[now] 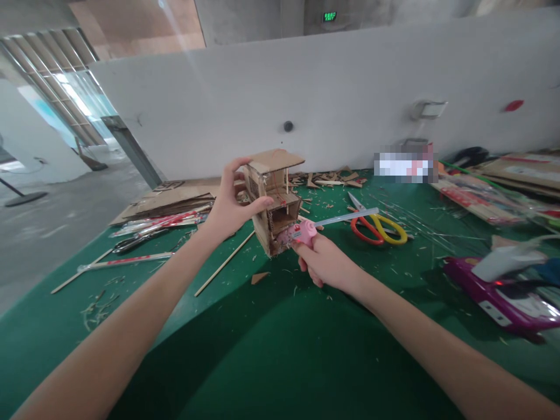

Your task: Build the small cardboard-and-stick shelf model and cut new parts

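My left hand [238, 204] grips the left side of a small cardboard box structure [262, 233], its thumb on the near face and its fingers round the back. The structure has a flat top flap, an open compartment below and a thin red wire at its front. In my right hand [326, 259] is a pink hot glue gun [304, 233], fingers wrapped round its handle. A clear glue stick [345, 217] sticks out of its back end toward the right. The gun's front points into the lower part of the structure; its tip is hidden there.
Scissors [367, 228] with red and yellow handles lie just right of the glue gun. A purple power strip [499, 303] with plugs sits at the right. Wooden sticks [225, 263], cardboard sheets [175, 207] and scraps [260, 278] are scattered over the green table [280, 361]. A white wall [280, 99] stands behind.
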`<state>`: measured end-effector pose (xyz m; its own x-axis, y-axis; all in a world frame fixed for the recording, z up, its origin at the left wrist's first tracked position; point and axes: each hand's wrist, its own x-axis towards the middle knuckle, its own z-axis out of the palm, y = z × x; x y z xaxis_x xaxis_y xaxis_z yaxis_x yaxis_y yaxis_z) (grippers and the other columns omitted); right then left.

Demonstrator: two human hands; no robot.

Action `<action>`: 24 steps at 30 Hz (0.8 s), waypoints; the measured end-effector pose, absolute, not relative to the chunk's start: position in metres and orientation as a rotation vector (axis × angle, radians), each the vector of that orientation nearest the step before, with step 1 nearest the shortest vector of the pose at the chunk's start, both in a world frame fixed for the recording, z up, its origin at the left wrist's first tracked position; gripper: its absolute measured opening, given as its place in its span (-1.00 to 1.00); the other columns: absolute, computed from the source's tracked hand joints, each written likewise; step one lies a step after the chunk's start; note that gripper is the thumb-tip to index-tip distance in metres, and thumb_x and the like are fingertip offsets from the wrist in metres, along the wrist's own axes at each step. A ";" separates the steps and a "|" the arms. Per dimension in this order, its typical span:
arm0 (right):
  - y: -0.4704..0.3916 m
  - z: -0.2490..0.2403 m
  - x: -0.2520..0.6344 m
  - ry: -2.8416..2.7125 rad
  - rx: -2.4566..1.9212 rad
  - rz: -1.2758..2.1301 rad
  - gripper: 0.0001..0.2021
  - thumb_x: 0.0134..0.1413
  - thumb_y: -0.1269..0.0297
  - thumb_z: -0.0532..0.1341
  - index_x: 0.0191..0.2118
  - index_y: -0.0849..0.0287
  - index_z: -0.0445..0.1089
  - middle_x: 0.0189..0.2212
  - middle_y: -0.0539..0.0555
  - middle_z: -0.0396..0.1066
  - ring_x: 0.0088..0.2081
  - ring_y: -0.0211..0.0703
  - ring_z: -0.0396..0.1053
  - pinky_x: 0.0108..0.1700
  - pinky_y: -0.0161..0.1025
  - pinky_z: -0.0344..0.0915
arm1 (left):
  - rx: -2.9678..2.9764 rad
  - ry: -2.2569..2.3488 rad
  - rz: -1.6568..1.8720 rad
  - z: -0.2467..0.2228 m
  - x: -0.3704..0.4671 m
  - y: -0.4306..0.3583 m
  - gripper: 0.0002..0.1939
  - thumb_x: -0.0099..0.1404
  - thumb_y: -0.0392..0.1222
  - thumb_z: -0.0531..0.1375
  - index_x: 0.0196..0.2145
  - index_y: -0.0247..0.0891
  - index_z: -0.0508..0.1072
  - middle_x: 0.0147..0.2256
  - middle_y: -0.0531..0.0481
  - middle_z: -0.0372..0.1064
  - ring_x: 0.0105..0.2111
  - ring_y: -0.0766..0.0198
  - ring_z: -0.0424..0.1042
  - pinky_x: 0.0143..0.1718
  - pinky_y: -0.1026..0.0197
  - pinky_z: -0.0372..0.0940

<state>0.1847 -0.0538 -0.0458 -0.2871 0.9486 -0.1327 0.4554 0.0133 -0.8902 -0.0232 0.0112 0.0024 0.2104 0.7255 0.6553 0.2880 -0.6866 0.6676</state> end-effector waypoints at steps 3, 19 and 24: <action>-0.053 -0.047 0.185 -1.778 -1.427 1.251 -0.76 0.28 0.19 -0.03 -0.40 0.14 0.19 -0.83 -0.16 0.12 -0.81 -0.34 0.12 -0.70 -0.38 0.11 | 2.088 0.947 1.470 0.002 -0.024 0.011 -0.22 0.05 -0.16 0.36 0.15 0.02 0.09 -0.11 0.00 0.20 -0.23 0.31 0.39 -0.26 0.27 0.34; -0.052 -0.050 0.187 -1.790 -1.405 1.277 -0.80 0.27 0.21 -0.04 -0.37 0.12 0.17 -0.82 -0.16 0.12 -0.81 -0.33 0.11 -0.72 -0.38 0.09 | 2.090 0.933 1.483 0.001 -0.023 0.013 -0.22 0.05 -0.19 0.36 0.15 0.04 0.09 -0.11 0.00 0.21 -0.24 0.30 0.39 -0.24 0.23 0.35; -0.052 -0.051 0.187 -1.798 -1.393 1.269 -0.78 0.27 0.18 -0.04 -0.39 0.12 0.16 -0.81 -0.15 0.13 -0.81 -0.33 0.12 -0.72 -0.37 0.10 | 2.099 0.932 1.479 0.001 -0.023 0.012 -0.23 0.05 -0.18 0.36 0.15 0.04 0.09 -0.11 0.00 0.20 -0.24 0.30 0.40 -0.24 0.23 0.35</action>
